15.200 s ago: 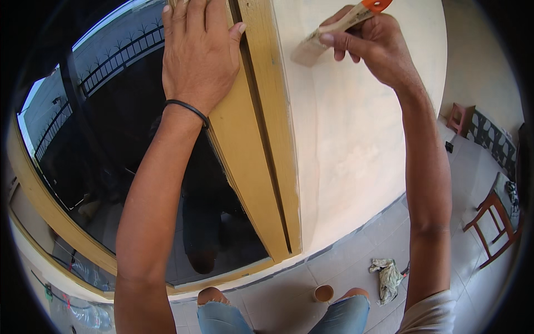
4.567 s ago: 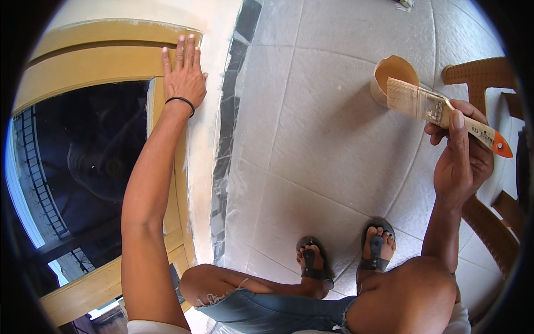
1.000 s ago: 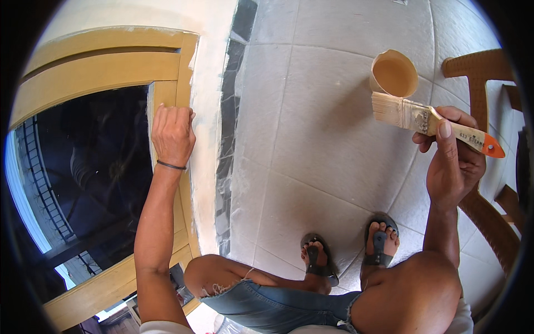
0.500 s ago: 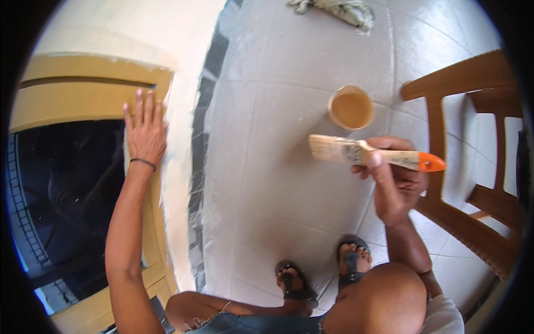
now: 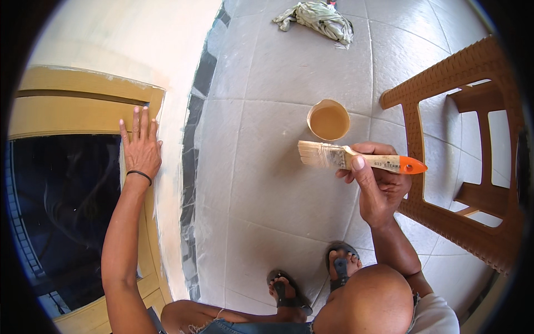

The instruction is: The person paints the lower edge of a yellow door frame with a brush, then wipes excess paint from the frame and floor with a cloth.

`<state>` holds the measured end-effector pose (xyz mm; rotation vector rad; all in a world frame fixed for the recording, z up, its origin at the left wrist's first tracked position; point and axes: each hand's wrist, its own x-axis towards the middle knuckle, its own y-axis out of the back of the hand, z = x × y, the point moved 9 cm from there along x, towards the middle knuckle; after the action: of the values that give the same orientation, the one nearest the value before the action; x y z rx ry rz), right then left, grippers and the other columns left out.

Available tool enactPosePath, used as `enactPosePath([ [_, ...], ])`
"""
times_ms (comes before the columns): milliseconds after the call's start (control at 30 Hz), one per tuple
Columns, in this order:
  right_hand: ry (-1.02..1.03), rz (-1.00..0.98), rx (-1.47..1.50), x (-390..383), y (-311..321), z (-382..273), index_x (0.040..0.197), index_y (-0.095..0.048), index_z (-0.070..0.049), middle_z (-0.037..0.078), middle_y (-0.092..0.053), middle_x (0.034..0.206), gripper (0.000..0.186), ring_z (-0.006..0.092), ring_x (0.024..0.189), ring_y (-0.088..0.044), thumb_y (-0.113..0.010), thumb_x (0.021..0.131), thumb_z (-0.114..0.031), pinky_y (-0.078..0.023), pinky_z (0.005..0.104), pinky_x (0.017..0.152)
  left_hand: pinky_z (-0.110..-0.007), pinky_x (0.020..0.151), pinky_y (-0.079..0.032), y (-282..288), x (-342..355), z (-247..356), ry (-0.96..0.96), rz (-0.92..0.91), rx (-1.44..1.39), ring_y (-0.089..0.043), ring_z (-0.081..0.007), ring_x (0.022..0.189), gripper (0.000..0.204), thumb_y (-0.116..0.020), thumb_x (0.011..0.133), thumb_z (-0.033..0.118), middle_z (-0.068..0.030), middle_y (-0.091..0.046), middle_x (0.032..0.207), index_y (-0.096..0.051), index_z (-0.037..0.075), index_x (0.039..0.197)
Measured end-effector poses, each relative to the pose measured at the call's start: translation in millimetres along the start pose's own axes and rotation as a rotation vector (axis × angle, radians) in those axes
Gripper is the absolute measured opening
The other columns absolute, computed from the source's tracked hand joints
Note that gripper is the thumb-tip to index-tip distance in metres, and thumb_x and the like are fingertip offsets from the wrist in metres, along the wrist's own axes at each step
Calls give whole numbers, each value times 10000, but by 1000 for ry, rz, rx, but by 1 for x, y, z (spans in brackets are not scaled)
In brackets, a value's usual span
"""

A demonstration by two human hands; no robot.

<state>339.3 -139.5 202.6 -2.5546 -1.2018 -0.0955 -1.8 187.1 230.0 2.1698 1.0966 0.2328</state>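
My left hand (image 5: 142, 151) lies flat with fingers spread on the yellow-brown window frame (image 5: 72, 114), by the corner of its dark glass pane (image 5: 67, 211). A dark band circles that wrist. In my right hand (image 5: 381, 181) is a flat paintbrush (image 5: 359, 160), gripped by its pale wooden handle with an orange tip. Its bristles point left and carry pale paint. Just beyond the brush, a round tub (image 5: 329, 120) of tan paint stands on the floor, apart from the bristles.
A brown plastic stool (image 5: 414, 145) is on the right, close to my right hand. A crumpled pale cloth (image 5: 320, 21) lies on the grey tiled floor (image 5: 278, 183) at the far side. Cream wall (image 5: 133, 39) and a dark tile border (image 5: 192, 128) run along the left.
The view has shifted, so the cloth shows more fully and the tub and stool sit further left. My left hand stays on the frame; the brush remains in my right, held much the same.
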Motion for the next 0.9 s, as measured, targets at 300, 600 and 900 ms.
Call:
enactPosePath([
  [300,68,162,-39,22,33,4,1185,-659,83,199,-749,972,277,197,766,-750,-587,1070,-158,-576,283,615,-637,1285,-10,-3,-1,11,45,-45,28,-24,-336,1634,654,-639,973,321,-139,-201,1738,-474,82,1559],
  [600,-79,261,129,13,52,32,1256,-637,76,189,-744,1022,308,213,760,-739,-528,1090,-160,-588,311,657,-645,1282,-45,-7,-4,2,24,-8,58,-46,-376,1628,686,-665,948,294,-155,-154,1752,-464,71,1564],
  [900,-81,213,129,15,43,34,1274,-602,110,196,-731,1000,331,212,774,-740,-529,1092,-156,-571,315,649,-626,1282,-129,19,-33,11,1,27,-58,-217,-395,1584,407,-729,891,216,-181,-439,1580,-650,50,1255],
])
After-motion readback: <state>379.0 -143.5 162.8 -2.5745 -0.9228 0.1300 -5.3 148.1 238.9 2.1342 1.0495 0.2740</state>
